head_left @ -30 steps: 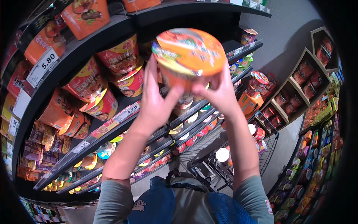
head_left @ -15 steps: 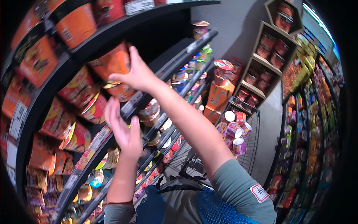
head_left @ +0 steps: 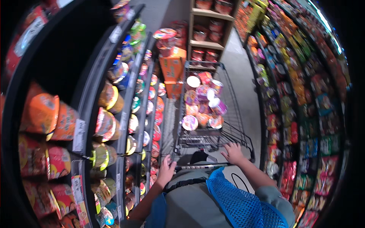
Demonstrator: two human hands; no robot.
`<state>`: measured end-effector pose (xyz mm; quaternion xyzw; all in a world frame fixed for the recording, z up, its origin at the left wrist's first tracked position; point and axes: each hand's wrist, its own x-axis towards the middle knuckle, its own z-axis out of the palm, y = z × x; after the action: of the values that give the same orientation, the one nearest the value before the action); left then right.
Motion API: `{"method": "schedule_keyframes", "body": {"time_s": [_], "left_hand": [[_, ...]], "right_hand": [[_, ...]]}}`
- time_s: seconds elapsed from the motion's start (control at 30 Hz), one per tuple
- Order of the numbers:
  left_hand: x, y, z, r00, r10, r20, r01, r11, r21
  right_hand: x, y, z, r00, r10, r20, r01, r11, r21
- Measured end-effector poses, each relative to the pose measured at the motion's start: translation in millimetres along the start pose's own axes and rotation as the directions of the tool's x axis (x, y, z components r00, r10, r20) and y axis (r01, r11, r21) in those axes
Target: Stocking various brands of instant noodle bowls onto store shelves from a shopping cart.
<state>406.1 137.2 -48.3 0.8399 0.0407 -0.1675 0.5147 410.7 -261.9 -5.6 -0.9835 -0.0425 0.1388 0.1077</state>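
A shopping cart point(head_left: 246, 140) of dark wire stands in front of me, its handle bar point(head_left: 201, 166) running across just before my waist. My left hand point(head_left: 165, 171) is at the left end of the bar, thumb and fingers apart, with nothing visible in it. Above the bar's right end, my right hand point(head_left: 233, 153) is open with its fingers spread; whether it touches the cart I cannot tell. Several instant noodle cups point(head_left: 205, 93), mostly purple and orange with some white lids, lie jumbled in the cart basket.
Left of me, a dark shelf point(head_left: 85, 91) holds orange noodle cups point(head_left: 40, 114) and rows of other cups. Beyond the cart stand orange cartons point(head_left: 172, 68) and a wooden display rack point(head_left: 207, 43). Packed snack shelves point(head_left: 300, 114) line the right side.
Both hands have left the orange cup on the shelf and come down to the cart handle. My view has turned right, bringing the cart to the middle.
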Motion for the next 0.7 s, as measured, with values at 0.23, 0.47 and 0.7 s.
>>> {"method": "schedule_keyframes", "body": {"time_s": [0.23,0.47,0.7], "left_hand": [[10,-11,-3,0.999,0.020,-0.045,-0.005,0.950,0.311],[-4,-19,-24,0.924,-0.083,-0.374,0.139,0.983,0.124],[-21,138,130,0.901,0.264,-0.345,-0.115,0.911,0.396]], "right_hand": [[-22,-40,28,0.981,0.149,-0.127,-0.128,0.979,0.160],[-24,0,13,0.946,-0.324,-0.034,0.321,0.908,0.269],[-26,111,-51,0.736,-0.677,0.025,0.597,0.665,0.450]]}}
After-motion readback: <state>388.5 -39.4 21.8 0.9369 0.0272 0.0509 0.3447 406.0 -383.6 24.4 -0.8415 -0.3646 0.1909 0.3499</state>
